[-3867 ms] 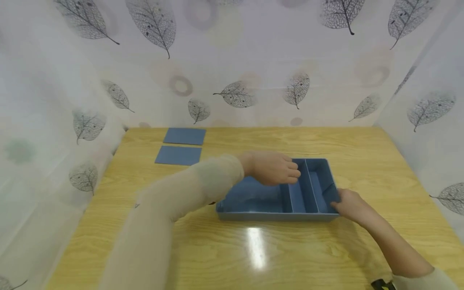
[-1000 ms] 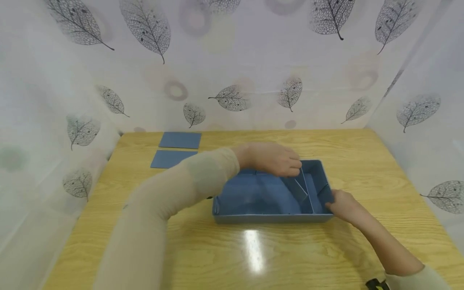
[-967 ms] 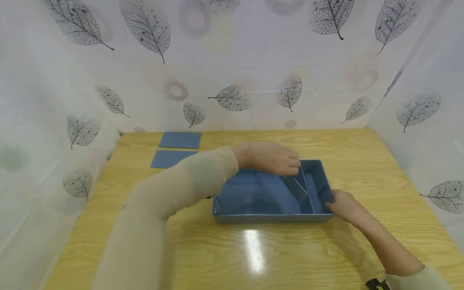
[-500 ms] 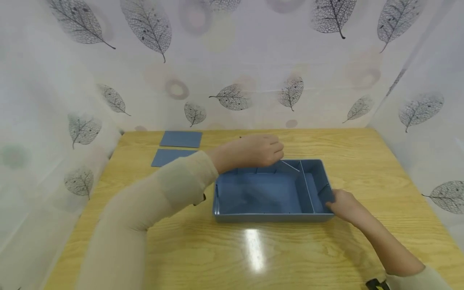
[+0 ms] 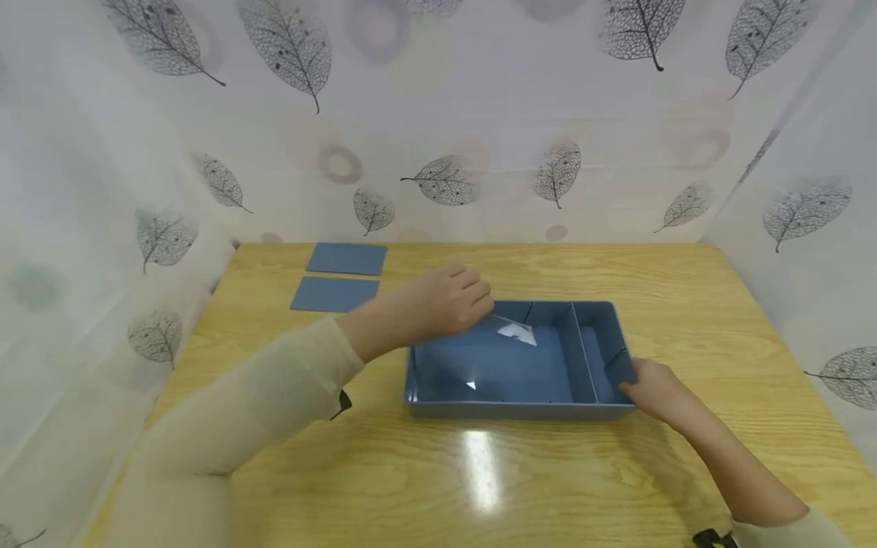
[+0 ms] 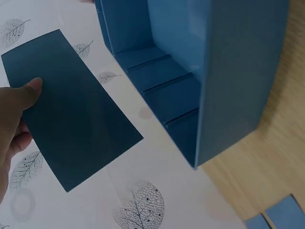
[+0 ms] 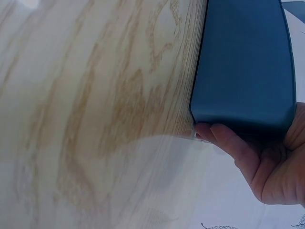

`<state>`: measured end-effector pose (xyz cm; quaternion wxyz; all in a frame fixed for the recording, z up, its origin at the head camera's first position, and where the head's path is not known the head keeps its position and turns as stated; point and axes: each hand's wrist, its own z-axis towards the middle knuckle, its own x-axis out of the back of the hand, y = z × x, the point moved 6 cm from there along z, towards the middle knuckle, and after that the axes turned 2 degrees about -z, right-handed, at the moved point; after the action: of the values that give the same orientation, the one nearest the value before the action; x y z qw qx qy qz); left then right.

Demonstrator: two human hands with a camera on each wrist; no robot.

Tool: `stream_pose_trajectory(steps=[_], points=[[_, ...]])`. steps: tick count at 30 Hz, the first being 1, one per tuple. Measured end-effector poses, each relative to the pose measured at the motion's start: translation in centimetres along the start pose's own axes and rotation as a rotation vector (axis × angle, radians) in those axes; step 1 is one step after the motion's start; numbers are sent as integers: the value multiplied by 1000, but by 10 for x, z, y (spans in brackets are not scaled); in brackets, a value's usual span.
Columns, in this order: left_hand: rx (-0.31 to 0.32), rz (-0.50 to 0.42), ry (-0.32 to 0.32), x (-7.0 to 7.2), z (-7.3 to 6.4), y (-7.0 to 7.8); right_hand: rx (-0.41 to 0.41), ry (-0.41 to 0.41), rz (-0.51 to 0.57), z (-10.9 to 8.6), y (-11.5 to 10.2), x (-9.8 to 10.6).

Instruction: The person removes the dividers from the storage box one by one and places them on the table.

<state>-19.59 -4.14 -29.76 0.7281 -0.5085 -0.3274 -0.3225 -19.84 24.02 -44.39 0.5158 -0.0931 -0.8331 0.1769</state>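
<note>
In the head view a blue storage box (image 5: pixel 521 411) lies lengthwise on the table, and one upright divider (image 5: pixel 578 354) crosses it near the right end. My left hand (image 5: pixel 438 308) is over the box's left part. It pinches a flat blue divider panel (image 6: pixel 76 109) by one edge between thumb and fingers, as the left wrist view shows, and the panel is apart from the box walls there. My right hand (image 5: pixel 658 388) grips the box's right end near the front corner; in the right wrist view the fingers (image 7: pixel 224 136) bend around the lower edge.
Two loose blue panels (image 5: pixel 336 293) lie flat on the wooden table (image 5: pixel 534 487) at the back left. Slots line the box's inner back wall (image 6: pixel 167 81). A leaf-print curtain (image 5: pixel 479 99) encloses the table's back and sides.
My left hand has drawn the divider panel out of its place beside the remaining divider and moved left with it. My right hand stays at the box's end.
</note>
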Motion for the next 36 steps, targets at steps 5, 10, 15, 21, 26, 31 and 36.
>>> stream_pose_trajectory(steps=[5,10,15,21,26,31,36], points=[[11,-43,-3,1,-17,6,-1,2,-1,-1,-2,0],[48,-72,25,6,-32,5,1,1,-6,0,-4,0],[90,-70,11,12,-47,1,-1,2,-11,2,-4,0],[164,-54,-12,14,-70,-7,-14,-2,-11,1,-2,1],[227,-77,-2,17,-89,-15,-15,-6,-18,0,0,2],[282,-97,19,15,-112,-19,-13,-9,-14,1,-1,2],[360,-99,-21,10,-134,-23,-12,-13,-16,1,0,0]])
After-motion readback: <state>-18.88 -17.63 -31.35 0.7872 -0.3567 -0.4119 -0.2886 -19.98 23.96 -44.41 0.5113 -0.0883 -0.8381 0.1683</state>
